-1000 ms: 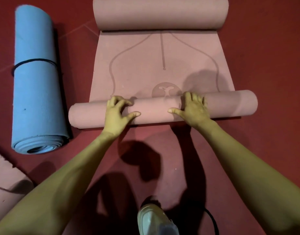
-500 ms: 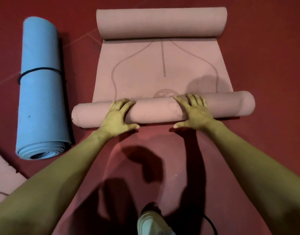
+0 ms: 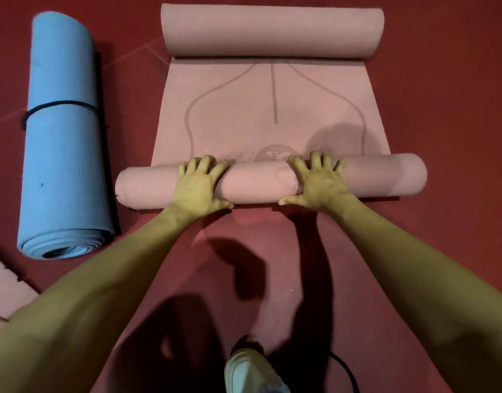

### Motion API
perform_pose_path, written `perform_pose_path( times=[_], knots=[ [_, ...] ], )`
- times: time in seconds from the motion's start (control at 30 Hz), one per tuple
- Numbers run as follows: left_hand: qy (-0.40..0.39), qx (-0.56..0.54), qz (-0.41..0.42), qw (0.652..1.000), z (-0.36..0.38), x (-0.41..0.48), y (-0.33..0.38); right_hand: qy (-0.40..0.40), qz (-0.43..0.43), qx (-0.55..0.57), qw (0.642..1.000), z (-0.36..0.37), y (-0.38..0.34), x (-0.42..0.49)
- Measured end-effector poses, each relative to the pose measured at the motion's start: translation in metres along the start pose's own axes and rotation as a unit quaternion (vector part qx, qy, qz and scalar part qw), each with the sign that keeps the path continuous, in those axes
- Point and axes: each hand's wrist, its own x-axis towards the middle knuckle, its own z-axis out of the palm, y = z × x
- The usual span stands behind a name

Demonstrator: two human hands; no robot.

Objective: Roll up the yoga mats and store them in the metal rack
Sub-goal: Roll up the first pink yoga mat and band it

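Note:
A pink yoga mat (image 3: 272,109) lies flat on the red floor, its near end wound into a roll (image 3: 258,184) and its far end curled into a second roll (image 3: 272,29). My left hand (image 3: 200,187) presses flat on the near roll left of centre, fingers spread over its top. My right hand (image 3: 319,184) presses on the same roll right of centre, fingers spread, thumb at the roll's near side. A rolled blue mat (image 3: 62,137) with a black strap around it lies to the left. No metal rack shows.
Part of another pink mat (image 3: 3,290) pokes in at the lower left corner. A white shoe (image 3: 252,373) and a black cord (image 3: 347,373) sit at the bottom edge. Red floor (image 3: 448,95) surrounds the mats.
Both hands have slid from the near side over the top of the roll, fingers now straighter, and the roll has turned a little further along the mat toward the printed emblem.

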Motion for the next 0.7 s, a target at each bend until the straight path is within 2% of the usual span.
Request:
perform_pose_path(
  times=[0.17,0.3,0.47,0.6,0.7],
  knots=[
    [0.005,0.029,0.022,0.999,-0.002,-0.003,-0.002,0.044,-0.017,-0.036,0.998,0.002,-0.003,-0.011],
    [0.035,0.036,0.054,0.997,0.003,-0.035,0.0,0.129,-0.042,-0.008,0.991,0.021,-0.004,-0.04],
    [0.041,0.008,0.067,0.997,0.002,-0.091,0.007,0.135,-0.04,-0.018,0.99,0.045,-0.016,-0.091],
    [0.036,-0.025,0.098,0.994,-0.002,-0.126,0.012,0.154,-0.037,0.012,0.987,0.061,-0.021,-0.131],
    [0.007,-0.038,0.081,0.996,-0.004,-0.134,0.013,0.174,-0.026,0.051,0.983,0.065,-0.022,-0.145]
  ],
)
